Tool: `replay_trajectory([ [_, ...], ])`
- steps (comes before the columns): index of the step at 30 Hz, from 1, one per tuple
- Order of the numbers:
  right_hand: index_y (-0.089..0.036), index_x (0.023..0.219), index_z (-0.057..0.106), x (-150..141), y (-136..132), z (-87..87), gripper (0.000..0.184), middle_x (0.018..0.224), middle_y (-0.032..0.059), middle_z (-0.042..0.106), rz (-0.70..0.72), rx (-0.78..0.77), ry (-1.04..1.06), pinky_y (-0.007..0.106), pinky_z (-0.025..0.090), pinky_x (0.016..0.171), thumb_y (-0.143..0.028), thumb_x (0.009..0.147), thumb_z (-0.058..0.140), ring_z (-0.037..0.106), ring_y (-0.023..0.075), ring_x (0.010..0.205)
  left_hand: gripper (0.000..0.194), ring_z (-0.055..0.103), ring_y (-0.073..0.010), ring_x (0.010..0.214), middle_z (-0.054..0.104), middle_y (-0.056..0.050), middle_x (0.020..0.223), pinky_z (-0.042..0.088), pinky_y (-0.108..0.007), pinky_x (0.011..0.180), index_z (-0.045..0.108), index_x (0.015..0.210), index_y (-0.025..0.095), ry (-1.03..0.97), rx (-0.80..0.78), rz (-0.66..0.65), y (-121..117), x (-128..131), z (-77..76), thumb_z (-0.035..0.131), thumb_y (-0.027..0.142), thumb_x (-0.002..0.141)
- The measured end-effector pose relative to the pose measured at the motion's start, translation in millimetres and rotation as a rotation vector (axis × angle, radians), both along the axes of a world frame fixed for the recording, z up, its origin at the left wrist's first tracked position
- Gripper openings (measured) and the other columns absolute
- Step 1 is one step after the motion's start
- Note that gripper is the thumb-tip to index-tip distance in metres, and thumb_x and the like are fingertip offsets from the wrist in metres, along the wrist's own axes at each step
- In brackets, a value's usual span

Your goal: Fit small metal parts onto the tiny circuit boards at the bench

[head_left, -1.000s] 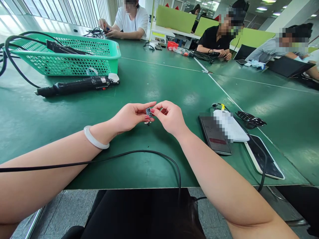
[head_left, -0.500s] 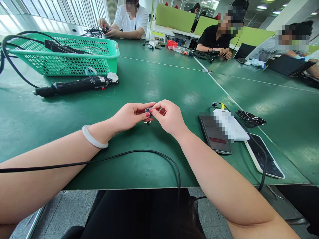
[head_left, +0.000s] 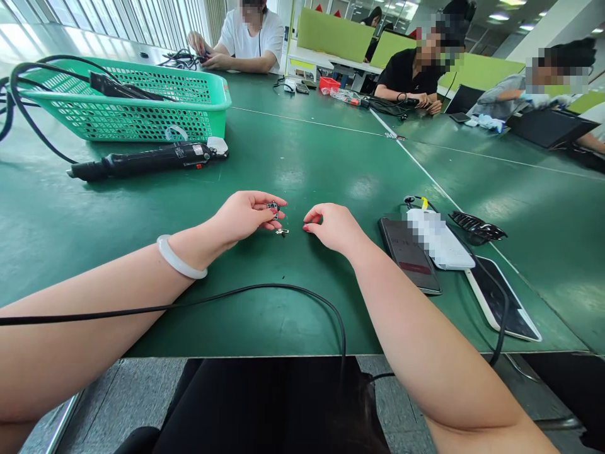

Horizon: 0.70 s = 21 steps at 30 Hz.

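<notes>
My left hand point(head_left: 248, 217) is closed, thumb against fingers, on a small black and silver part point(head_left: 273, 208); its exact kind is too small to make out. Just below those fingertips, small silver metal pieces point(head_left: 282, 232) lie on the green tabletop point(head_left: 293, 321). To the right, apart from the left hand, my right hand point(head_left: 333, 227) is low over the table with thumb and forefinger pinched together. Whatever is between its fingertips, if anything, cannot be seen.
A green basket point(head_left: 137, 123) with cables stands at left, a black electric screwdriver point(head_left: 146, 162) before it. Phones point(head_left: 411, 255) and a white device point(head_left: 437, 236) lie at right. A black cable point(head_left: 265, 287) crosses the near edge. Several people sit across the table.
My right hand has pulled away from the part, moving right and slightly down. My left hand still holds the part, its fingers a little more spread.
</notes>
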State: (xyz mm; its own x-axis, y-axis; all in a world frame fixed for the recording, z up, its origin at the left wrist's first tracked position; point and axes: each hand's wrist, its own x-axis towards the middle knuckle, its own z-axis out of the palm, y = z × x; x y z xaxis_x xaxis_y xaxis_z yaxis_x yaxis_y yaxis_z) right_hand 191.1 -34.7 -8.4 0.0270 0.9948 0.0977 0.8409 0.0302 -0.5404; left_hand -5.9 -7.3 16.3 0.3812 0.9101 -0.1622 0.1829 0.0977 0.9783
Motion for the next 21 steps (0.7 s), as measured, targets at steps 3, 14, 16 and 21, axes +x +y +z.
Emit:
replay_trajectory([
  [3,-0.021,0.066,0.065,-3,1,-1.3,0.009,0.077,0.0029,0.066,0.004,-0.011,-0.034,0.03,0.036,0.056,-0.017,0.074,0.064,0.052,0.0136,0.063,0.023,0.067,-0.0143,0.073,0.07,-0.01,0.096,0.054,-0.035,0.086,0.067,0.102,0.012,-0.066,-0.055,-0.022,0,0,-3.6,0.063,0.016,0.079],
  [14,-0.019,0.077,0.067,-19,-7,8.3,0.009,0.074,0.0016,0.069,0.105,0.151,0.481,0.029,0.048,0.066,-0.027,0.073,0.065,0.06,0.0127,0.065,0.013,0.068,-0.0156,0.081,0.069,-0.007,0.086,0.054,-0.034,0.082,0.059,0.095,0.013,-0.134,-0.045,-0.087,1,1,-8.0,0.06,0.017,0.083],
  [16,-0.019,0.079,0.069,-24,-9,9.2,0.012,0.074,0.0021,0.069,0.115,0.162,0.536,0.029,0.049,0.066,-0.028,0.074,0.066,0.061,0.0126,0.065,0.015,0.068,-0.0153,0.08,0.07,-0.006,0.083,0.054,-0.033,0.08,0.058,0.094,0.013,-0.126,-0.034,-0.111,1,0,-7.7,0.063,0.017,0.081],
  [21,-0.019,0.073,0.071,-27,-10,7.7,0.01,0.07,0.0018,0.07,0.086,0.146,0.604,0.03,0.049,0.068,-0.029,0.071,0.069,0.062,0.0133,0.064,0.02,0.067,-0.0145,0.08,0.071,-0.006,0.083,0.052,-0.034,0.082,0.057,0.093,0.013,-0.175,-0.025,-0.177,0,0,-9.1,0.067,0.015,0.077],
])
